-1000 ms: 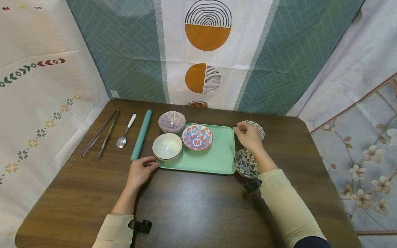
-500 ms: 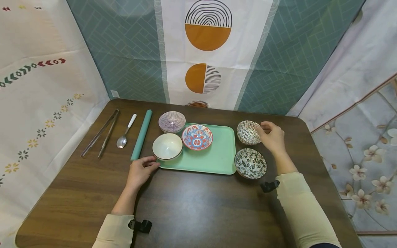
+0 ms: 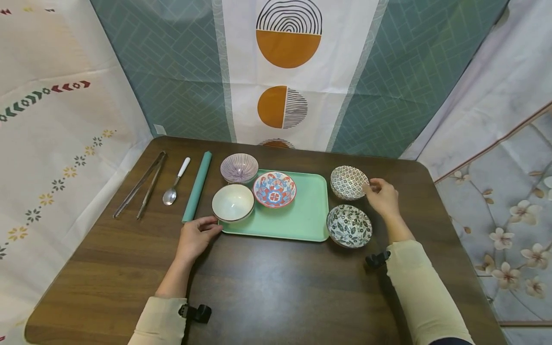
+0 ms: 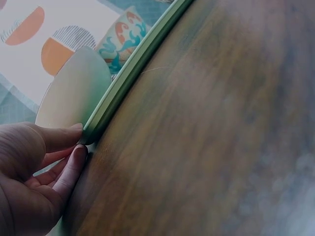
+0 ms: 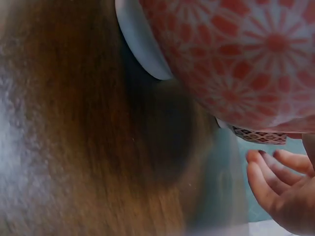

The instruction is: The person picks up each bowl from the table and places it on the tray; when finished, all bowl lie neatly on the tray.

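My left hand (image 3: 196,240) pinches the near-left corner of a green tray (image 3: 312,211); in the left wrist view thumb and fingers meet at the tray corner (image 4: 93,129). On the tray a cream bowl (image 3: 233,203) sits by that hand, with a red-and-blue patterned bowl (image 3: 274,190) beside it. My right hand (image 3: 384,199) is at the right side of a small checked bowl (image 3: 348,182), fingertips at its rim. In the right wrist view its fingers (image 5: 263,189) are loosely bent and apart from the bowl; the thumb is mostly hidden. Nearer stands a leaf-patterned bowl (image 3: 349,226), its outside red (image 5: 231,64).
A purple-striped bowl (image 3: 239,168) stands at the tray's far-left corner. Left of it lie a teal rod-like roll (image 3: 197,187), a white-handled spoon (image 3: 176,182) and metal tongs (image 3: 142,184). The wooden table (image 3: 276,292) ends at a cloth backdrop.
My right hand has moved rightward from over the checked bowl to its right side, uncovering it and the leaf-patterned bowl. The left hand has stayed at the tray corner.
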`<state>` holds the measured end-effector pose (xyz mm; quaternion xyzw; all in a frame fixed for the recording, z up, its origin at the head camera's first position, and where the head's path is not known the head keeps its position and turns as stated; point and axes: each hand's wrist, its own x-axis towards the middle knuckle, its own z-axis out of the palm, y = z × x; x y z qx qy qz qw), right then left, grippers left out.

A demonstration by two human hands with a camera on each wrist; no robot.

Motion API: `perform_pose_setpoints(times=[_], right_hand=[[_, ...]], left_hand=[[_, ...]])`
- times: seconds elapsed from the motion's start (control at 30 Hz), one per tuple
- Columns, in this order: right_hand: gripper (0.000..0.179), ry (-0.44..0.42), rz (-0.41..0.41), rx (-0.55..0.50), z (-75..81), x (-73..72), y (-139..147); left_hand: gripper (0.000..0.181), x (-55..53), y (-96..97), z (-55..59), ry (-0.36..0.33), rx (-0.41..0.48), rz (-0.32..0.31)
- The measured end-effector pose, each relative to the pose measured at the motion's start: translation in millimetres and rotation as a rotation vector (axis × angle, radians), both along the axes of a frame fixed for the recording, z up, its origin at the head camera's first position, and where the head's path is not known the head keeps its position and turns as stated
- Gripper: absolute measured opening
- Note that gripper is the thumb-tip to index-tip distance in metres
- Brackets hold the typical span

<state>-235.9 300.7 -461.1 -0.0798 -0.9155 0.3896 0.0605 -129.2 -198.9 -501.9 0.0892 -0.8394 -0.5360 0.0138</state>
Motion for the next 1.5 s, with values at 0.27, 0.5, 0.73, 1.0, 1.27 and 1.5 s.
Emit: perform_pose_setpoints(times=[0.27,0.5,0.73,1.0,1.27,1.5], right_hand=[[0.045,-0.091,0.050,-0.201,-4.8,-4.4,-2.8],[0.048,-0.101,0.024,-0.239,-2.5,-5.7,-3.7],[0.048,-0.094,0.019,-0.225,9.9,-3.4,-2.1],[0.040,-0.040,0.058,-0.202,40.5,-5.0,-9.3],[0.039,-0.028,0.146,-0.204,64.8,-12.1,-35.0],[0.036,-0.100,0.173,-0.197,57.7,-21.0,-61.7]], left_hand=[[0.033,0.2,0.2,1.3,-0.009,0.003,-0.008],[0.032,0.3,-0.3,2.0,-0.003,-0.004,-0.012],[0.032,0.1,-0.8,-0.1,-0.001,0.006,-0.017],[0.033,0.0,-0.8,0.1,0.001,0.004,-0.017],[0.032,0.5,-2.4,-0.8,0.012,0.014,-0.016],[0.032,-0.2,-2.8,-4.1,0.013,0.008,-0.023]])
